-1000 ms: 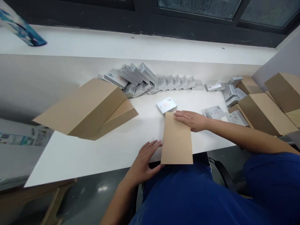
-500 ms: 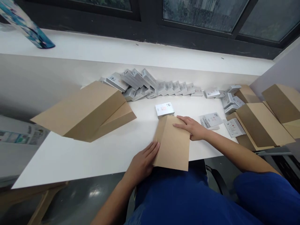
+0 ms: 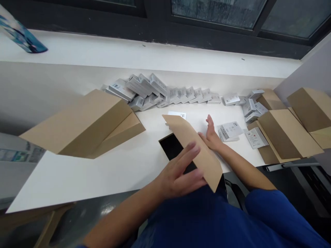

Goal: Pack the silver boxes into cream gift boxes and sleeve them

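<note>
Left hand point(image 3: 181, 172) is pinching the near end of the kraft carton point(image 3: 192, 150), tilted at the tabletop's point(image 3: 103, 172) front edge, long axis running away toward the small white box point(image 3: 177, 114). Right hand point(image 3: 210, 136), fingers spread and apparently empty, is bracing the carton's far side, though contact is partly hidden.

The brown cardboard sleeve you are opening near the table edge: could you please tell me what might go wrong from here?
1. The brown sleeve hangs partly past the table edge, held by the left hand and steadied by the right hand; a loose grip might drop it.
2. The small white box lies just behind the tilted sleeve and could get knocked.
3. The stacked brown boxes lean near the edge and may slide.
</note>
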A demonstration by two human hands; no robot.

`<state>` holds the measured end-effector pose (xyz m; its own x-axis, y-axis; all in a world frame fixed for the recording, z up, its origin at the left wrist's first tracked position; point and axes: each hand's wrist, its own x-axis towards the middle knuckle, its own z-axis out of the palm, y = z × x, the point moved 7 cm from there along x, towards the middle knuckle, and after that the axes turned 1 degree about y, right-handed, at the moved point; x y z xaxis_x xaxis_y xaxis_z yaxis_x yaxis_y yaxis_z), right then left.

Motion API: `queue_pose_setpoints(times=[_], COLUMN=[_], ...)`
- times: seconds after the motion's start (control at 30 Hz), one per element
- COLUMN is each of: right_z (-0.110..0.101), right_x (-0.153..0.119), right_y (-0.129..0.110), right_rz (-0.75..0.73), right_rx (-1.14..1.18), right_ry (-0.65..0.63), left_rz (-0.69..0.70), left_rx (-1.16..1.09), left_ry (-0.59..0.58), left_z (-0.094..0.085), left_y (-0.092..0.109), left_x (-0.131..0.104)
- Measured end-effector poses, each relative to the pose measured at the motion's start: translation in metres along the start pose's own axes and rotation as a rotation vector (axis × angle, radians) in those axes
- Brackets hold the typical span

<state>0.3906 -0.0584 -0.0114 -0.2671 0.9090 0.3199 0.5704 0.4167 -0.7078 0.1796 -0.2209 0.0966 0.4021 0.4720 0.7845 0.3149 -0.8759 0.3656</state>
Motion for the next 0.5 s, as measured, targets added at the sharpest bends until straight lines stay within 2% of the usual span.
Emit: queue_pose_setpoints(times=[0.07,0.13,0.2,0.27,0.3,0.33,0.37,0.4,0.43,0.5], right_z=[-0.022,-0.049,-0.076,-0.103,-0.118,-0.131,-0.142,-0.150,-0.154,-0.148], right_x=[-0.003,-0.012,-0.022,-0.037,-0.046,-0.055,-0.064,-0.072,-0.079,-0.090], right_y=[0.006,0.003,-0.015,-0.037,-0.045,-0.051,-0.055,-0.059,-0.063,-0.072], right_rz=[0.174,0.296,0.230,0.077,0.008,-0.049,-0.089,-0.111,-0.117,-0.089], right_rx=[0.181,0.439,0.625,0.697,0.691,0.658,0.598,0.518,0.423,0.204], right_ry=[0.060,0.082,0.036,-0.005,0.018,0.057,0.096,0.117,0.106,-0.005], left_rz=[0.088,0.008,-0.090,-0.153,-0.206,-0.296,-0.447,-0.611,-0.682,-0.755], left_rx=[0.033,0.072,0.103,0.135,0.161,0.192,0.242,0.284,0.284,0.245], left_ry=[0.120,0.189,0.167,0.066,-0.006,-0.082,-0.157,-0.258,-0.323,-0.465], left_z=[0.011,0.018,0.022,0.024,0.023,0.021,0.017,0.013,0.009,0.003], left_y=[-0.002,-0.017,-0.038,-0.065,-0.083,-0.106,-0.134,-0.163,-0.185,-0.222], left_x=[0.028,0.052,0.067,0.076,0.079,0.079,0.077,0.073,0.071,0.069])
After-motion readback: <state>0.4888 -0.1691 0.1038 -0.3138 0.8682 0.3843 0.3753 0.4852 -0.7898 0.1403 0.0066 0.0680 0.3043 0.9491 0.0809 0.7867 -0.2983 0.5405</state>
